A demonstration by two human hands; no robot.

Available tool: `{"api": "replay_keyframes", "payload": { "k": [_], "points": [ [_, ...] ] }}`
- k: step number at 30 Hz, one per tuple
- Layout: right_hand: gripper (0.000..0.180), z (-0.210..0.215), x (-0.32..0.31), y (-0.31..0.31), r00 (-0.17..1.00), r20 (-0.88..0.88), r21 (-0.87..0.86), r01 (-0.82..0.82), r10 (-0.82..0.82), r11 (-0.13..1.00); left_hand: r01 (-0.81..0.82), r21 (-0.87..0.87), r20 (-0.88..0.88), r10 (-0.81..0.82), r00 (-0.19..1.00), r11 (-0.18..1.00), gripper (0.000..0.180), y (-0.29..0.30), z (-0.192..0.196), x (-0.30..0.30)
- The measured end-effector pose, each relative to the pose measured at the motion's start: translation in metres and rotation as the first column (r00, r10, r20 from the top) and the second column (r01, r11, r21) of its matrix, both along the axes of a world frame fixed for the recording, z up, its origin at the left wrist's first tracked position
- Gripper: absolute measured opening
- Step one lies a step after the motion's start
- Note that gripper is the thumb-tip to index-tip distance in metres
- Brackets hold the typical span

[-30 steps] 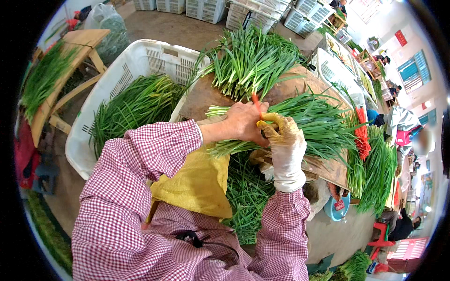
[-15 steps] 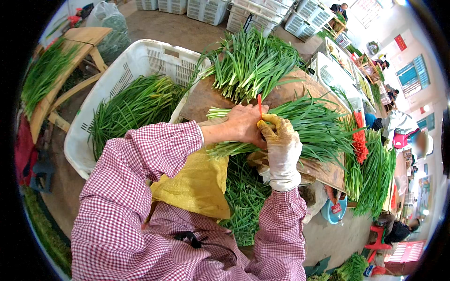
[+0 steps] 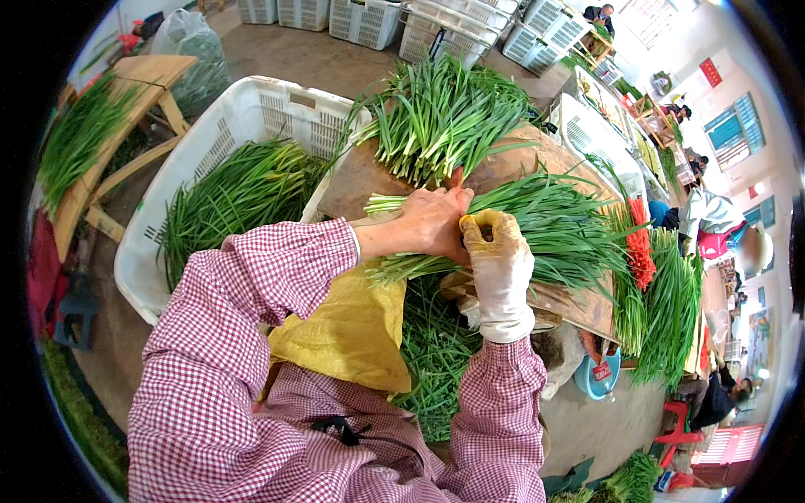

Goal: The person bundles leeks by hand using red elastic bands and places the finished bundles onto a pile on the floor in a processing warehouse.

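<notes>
My bare left hand (image 3: pixel 432 220) is closed round a bunch of garlic chives (image 3: pixel 549 226), whose pale stem ends stick out to its left and leaves spread to the right. A thin red-orange tie (image 3: pixel 458 178), blurred, stands up at the far side of this hand. Close beside it, my right hand (image 3: pixel 499 251) wears a stained white glove with yellowed fingertips. Its thumb and forefinger are pinched together against the bunch; what lies between them is hidden. The bunch rests on a brown wooden board (image 3: pixel 579 314). A larger pile of chives (image 3: pixel 444 117) lies beyond my hands.
At left stands a white plastic crate (image 3: pixel 134 251) with chives inside. A yellow sheet (image 3: pixel 344 335) hangs near my lap, beside loose greens (image 3: pixel 436 360). Red ties (image 3: pixel 640 243) lie at the board's right end, above a blue basin (image 3: pixel 598 377). Other people work at far right.
The red tie stood upright between my hands and now shows blurred and lower, by my left hand. My right hand has shifted slightly left; the left keeps its hold on the chives.
</notes>
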State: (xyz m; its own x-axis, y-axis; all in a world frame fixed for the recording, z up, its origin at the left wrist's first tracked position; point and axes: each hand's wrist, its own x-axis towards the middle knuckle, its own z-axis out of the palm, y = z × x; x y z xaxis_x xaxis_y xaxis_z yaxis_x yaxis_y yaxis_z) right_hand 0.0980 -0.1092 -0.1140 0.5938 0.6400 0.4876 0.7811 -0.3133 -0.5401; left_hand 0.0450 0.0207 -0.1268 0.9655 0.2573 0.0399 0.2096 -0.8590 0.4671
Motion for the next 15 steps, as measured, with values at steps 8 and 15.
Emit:
{"api": "replay_keyframes", "payload": {
  "k": [8,15],
  "points": [
    [0.021,0.0,-0.003,0.002,0.982,-0.183,0.056,-0.035,0.044,0.998,0.056,0.023,0.111,-0.058,0.992,0.998,0.089,0.006,-0.013,-0.001],
    [0.017,0.001,-0.002,-0.006,0.84,-0.51,0.217,-0.084,0.186,0.973,0.0,0.042,0.115,-0.005,0.993,0.999,0.086,-0.001,-0.008,-0.001]
  ]
}}
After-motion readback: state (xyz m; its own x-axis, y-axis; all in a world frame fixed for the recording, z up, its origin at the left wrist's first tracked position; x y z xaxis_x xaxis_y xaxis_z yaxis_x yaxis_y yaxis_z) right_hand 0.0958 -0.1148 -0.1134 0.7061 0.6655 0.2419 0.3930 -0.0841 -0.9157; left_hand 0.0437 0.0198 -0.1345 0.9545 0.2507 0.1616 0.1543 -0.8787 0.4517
